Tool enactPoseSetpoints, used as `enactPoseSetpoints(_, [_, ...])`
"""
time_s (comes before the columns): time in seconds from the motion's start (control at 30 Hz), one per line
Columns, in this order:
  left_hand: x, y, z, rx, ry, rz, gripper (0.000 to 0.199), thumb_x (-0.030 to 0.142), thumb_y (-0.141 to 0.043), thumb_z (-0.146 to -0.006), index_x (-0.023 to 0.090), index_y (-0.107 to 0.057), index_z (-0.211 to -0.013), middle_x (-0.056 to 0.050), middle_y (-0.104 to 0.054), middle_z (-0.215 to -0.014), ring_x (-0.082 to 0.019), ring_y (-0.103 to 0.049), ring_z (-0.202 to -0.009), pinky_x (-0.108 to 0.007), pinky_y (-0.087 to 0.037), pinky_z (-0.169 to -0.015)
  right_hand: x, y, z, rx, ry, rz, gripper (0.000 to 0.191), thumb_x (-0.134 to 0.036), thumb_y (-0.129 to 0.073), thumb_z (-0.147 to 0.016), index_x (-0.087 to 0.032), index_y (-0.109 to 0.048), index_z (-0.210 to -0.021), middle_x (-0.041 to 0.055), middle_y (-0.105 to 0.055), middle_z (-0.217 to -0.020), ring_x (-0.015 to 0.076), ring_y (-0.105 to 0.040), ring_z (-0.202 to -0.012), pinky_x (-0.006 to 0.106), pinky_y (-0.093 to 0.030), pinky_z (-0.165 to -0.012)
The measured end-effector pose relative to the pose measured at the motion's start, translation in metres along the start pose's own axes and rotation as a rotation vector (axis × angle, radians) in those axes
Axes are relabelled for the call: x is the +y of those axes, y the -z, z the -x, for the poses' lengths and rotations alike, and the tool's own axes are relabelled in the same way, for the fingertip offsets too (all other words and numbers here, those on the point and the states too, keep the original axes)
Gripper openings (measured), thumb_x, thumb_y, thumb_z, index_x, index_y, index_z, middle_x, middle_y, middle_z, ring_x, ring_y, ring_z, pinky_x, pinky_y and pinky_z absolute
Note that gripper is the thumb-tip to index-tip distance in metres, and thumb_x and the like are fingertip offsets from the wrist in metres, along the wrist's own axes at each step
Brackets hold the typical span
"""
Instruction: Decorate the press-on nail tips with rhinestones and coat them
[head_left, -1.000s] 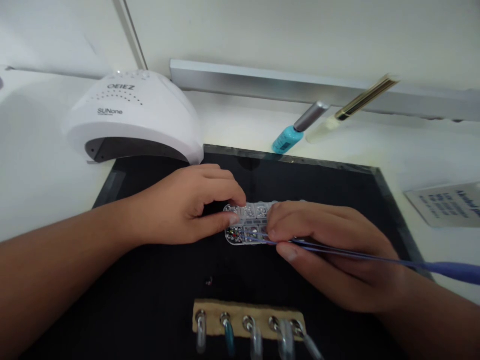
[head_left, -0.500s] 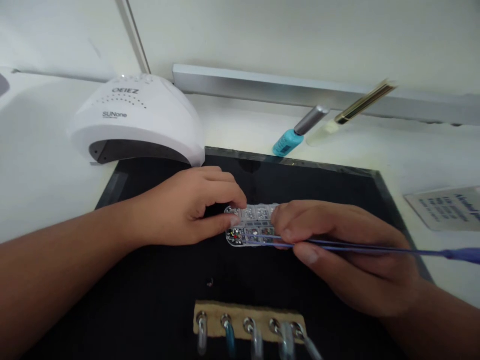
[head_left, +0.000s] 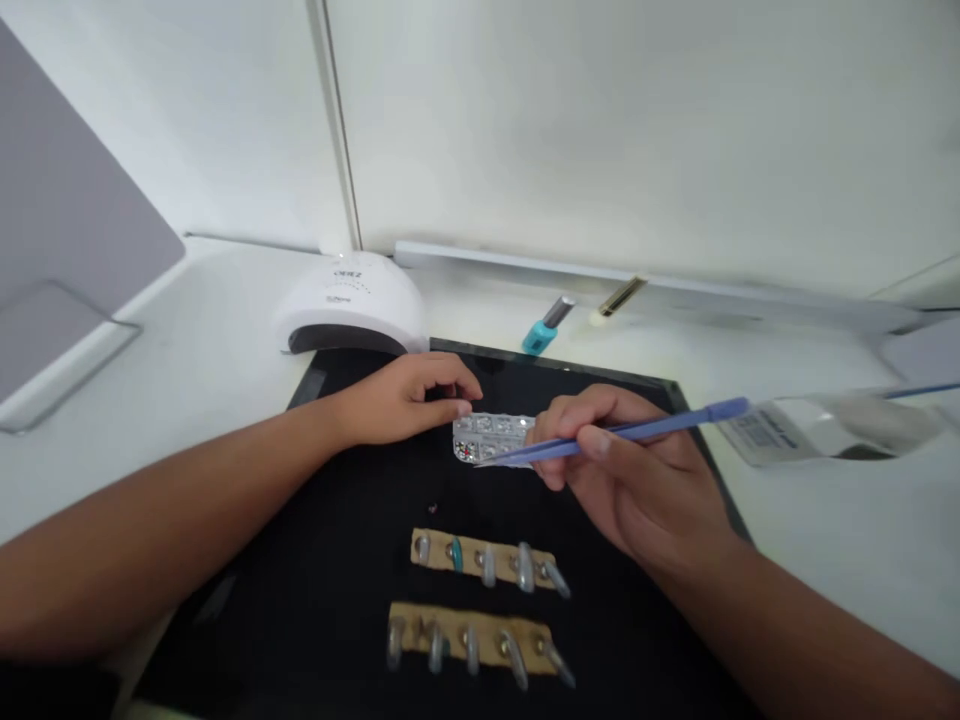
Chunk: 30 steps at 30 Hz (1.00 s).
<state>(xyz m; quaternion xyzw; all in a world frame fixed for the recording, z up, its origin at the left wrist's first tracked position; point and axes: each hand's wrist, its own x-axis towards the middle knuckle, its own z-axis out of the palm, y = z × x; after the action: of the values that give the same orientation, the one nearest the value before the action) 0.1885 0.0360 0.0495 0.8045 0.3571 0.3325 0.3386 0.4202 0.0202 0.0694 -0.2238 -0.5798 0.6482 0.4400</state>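
Observation:
A clear compartment case (head_left: 491, 424) of small rhinestones lies on the black mat (head_left: 315, 570). At its far left corner rests my left hand (head_left: 409, 398), thumb and fingers apart; whether the thumb touches the case I cannot tell. My right hand (head_left: 637, 470) is closed on blue-purple tweezers (head_left: 660, 425). Their tips point left, over the case's near edge by the compartment with red and dark stones. A tiny shiny piece (head_left: 432, 508) lies on the mat. Nearer to me are two tan strips (head_left: 469, 553) (head_left: 431, 615) carrying silvery and teal nail tips.
A white nail lamp (head_left: 360, 300) stands at the back left. Behind the mat are a turquoise polish bottle (head_left: 541, 338) and a gold-capped bottle (head_left: 619, 298). A white printed packet (head_left: 795, 430) lies to the right, near a silver ledge (head_left: 510, 262) along the wall.
My left thumb and fingers have moved off the case's top to its corner. The tweezers have turned in my right hand. The view has drawn back, showing the second strip.

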Motion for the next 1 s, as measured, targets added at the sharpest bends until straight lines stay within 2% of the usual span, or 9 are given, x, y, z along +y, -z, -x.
enactPoseSetpoints(0.13, [0.018,0.010,0.011,0.140,0.073,0.002,0.019,0.028,-0.055,-0.092,0.015,-0.065,-0.102,-0.004,-0.065,-0.091,-0.013,-0.057,-0.080,-0.028,-0.047,-0.075,-0.015,-0.016,0.012,0.018,-0.025,-0.045,0.010,-0.029,-0.074,-0.081,-0.020,-0.071,-0.079,0.0005,-0.065,-0.064,0.0124,-0.060,-0.055,0.024,-0.048,-0.052])
enactPoseSetpoints(0.27, [0.048,0.015,0.035,0.151,0.170,0.081,0.018,0.027,-0.058,-0.089,0.016,-0.067,-0.101,-0.002,-0.063,-0.085,-0.012,-0.055,-0.075,-0.025,-0.044,-0.069,-0.019,-0.028,0.027,0.072,-0.097,-0.056,0.014,-0.031,-0.077,-0.077,-0.019,-0.070,-0.075,0.0009,-0.066,-0.062,0.0120,-0.060,-0.053,0.024,-0.047,-0.050])
enactPoseSetpoints(0.4, [0.063,0.004,0.059,0.158,0.232,0.232,0.015,0.024,-0.058,-0.085,0.016,-0.066,-0.095,-0.003,-0.063,-0.089,-0.013,-0.057,-0.080,-0.026,-0.044,-0.073,-0.015,-0.035,0.035,0.130,-0.130,-0.016,0.018,-0.032,-0.077,-0.075,-0.018,-0.067,-0.071,0.0005,-0.065,-0.057,0.0108,-0.058,-0.050,0.023,-0.046,-0.050])
enactPoseSetpoints(0.53, [0.054,-0.007,0.079,0.157,0.237,0.226,0.011,0.020,-0.055,-0.086,0.016,-0.063,-0.094,-0.002,-0.062,-0.088,-0.012,-0.054,-0.078,-0.026,-0.043,-0.071,-0.005,-0.035,0.037,0.141,-0.156,0.046,0.015,-0.029,-0.075,-0.075,-0.018,-0.066,-0.070,-0.0004,-0.064,-0.058,0.0108,-0.058,-0.052,0.023,-0.047,-0.052])
enactPoseSetpoints(0.67, [0.044,-0.007,0.089,0.084,0.236,0.161,0.012,0.010,-0.053,-0.080,0.016,-0.060,-0.088,-0.001,-0.059,-0.085,-0.013,-0.052,-0.078,-0.026,-0.042,-0.071,0.006,-0.029,0.033,0.134,-0.169,0.130,0.020,-0.035,-0.078,-0.074,-0.018,-0.066,-0.071,-0.0002,-0.065,-0.063,0.0122,-0.060,-0.056,0.025,-0.049,-0.056])
enactPoseSetpoints(0.87, [0.040,-0.004,0.084,-0.078,-0.023,0.030,0.020,0.000,-0.049,-0.077,0.017,-0.055,-0.088,-0.003,-0.060,-0.088,-0.014,-0.054,-0.085,-0.028,-0.043,-0.078,0.017,-0.020,0.027,0.027,-0.286,0.133,0.026,-0.043,-0.078,-0.076,-0.020,-0.069,-0.074,0.0011,-0.066,-0.063,0.0140,-0.062,-0.061,0.026,-0.049,-0.059])
enactPoseSetpoints(1.0, [0.034,-0.007,0.082,-0.119,-0.039,0.025,0.022,0.000,-0.050,-0.077,0.017,-0.054,-0.091,-0.004,-0.060,-0.088,-0.015,-0.053,-0.085,-0.029,-0.044,-0.079,0.021,-0.017,0.026,-0.054,-0.369,0.050,0.023,-0.042,-0.077,-0.078,-0.020,-0.070,-0.077,0.0013,-0.067,-0.064,0.0138,-0.063,-0.064,0.024,-0.050,-0.059])
